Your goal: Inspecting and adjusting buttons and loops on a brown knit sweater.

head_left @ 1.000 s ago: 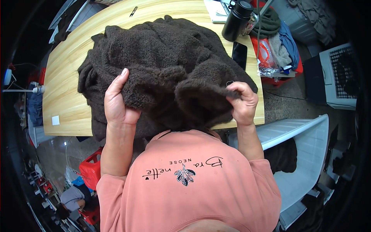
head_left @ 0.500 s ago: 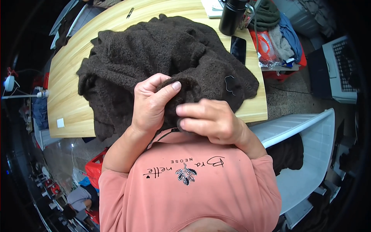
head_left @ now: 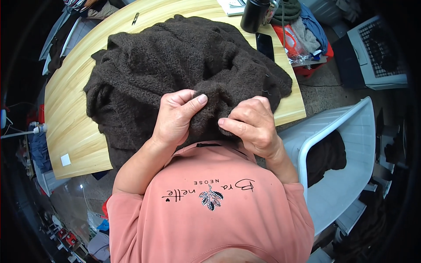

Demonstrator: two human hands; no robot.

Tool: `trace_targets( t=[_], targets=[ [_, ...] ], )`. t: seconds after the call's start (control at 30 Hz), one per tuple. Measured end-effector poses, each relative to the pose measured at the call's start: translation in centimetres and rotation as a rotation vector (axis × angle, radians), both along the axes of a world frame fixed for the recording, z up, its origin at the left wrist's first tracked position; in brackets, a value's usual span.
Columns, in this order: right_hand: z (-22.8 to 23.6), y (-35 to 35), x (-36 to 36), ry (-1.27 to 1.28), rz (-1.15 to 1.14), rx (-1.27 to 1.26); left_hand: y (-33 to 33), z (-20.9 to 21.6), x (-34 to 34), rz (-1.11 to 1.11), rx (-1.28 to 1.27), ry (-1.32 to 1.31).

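A large dark brown fuzzy knit fabric (head_left: 149,65) lies bunched over the table and hangs down its near edge against my front. My left hand (head_left: 174,115) pinches a fold of it, thumb on top. Just to the right, my right hand (head_left: 253,123) has its fingers curled and thumb pressed on the same knit, close to the fold. Any small item in the right fingers is hidden. A short bit of pale thread (head_left: 268,83) shows on the knit beyond my right hand.
The wooden table (head_left: 66,118) holds a black bottle (head_left: 254,15), a dark phone (head_left: 265,46), small snips (head_left: 135,18) and a white paper square (head_left: 65,159). At right stands a white bin (head_left: 307,149) with dark cloth inside; a red container (head_left: 307,68) of clothes is farther off.
My right hand has moved slightly right, and its fingers have closed onto the knit. The left hand keeps its pinch. Less of the pale thread shows, and the whole view has shifted slightly.
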State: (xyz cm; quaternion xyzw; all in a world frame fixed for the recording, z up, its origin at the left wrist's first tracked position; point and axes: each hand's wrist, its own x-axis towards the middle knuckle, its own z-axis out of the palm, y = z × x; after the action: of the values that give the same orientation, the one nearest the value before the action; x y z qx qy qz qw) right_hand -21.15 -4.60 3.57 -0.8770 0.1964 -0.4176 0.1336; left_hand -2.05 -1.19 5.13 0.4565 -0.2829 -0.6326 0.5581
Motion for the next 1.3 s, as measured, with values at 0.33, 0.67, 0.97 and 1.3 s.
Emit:
trace_targets(
  t=[0.33,0.67,0.97,1.3],
  targets=[
    [-0.6,1.3,3.1,-0.333,0.058,0.131,2.0,0.8,1.7,-0.205,-0.206,-0.262],
    [-1.1,0.2,3.4,-0.292,0.283,0.072,2.1,1.0,1.2,-0.135,-0.184,-0.419],
    [-2.4,-1.0,3.3,-0.321,0.341,0.165,2.2,0.7,0.5,-0.056,-0.047,-0.402],
    [-1.8,-1.5,3.1,-0.35,0.357,0.097,1.8,0.9,0.0,-0.069,-0.036,-0.278]
  ],
)
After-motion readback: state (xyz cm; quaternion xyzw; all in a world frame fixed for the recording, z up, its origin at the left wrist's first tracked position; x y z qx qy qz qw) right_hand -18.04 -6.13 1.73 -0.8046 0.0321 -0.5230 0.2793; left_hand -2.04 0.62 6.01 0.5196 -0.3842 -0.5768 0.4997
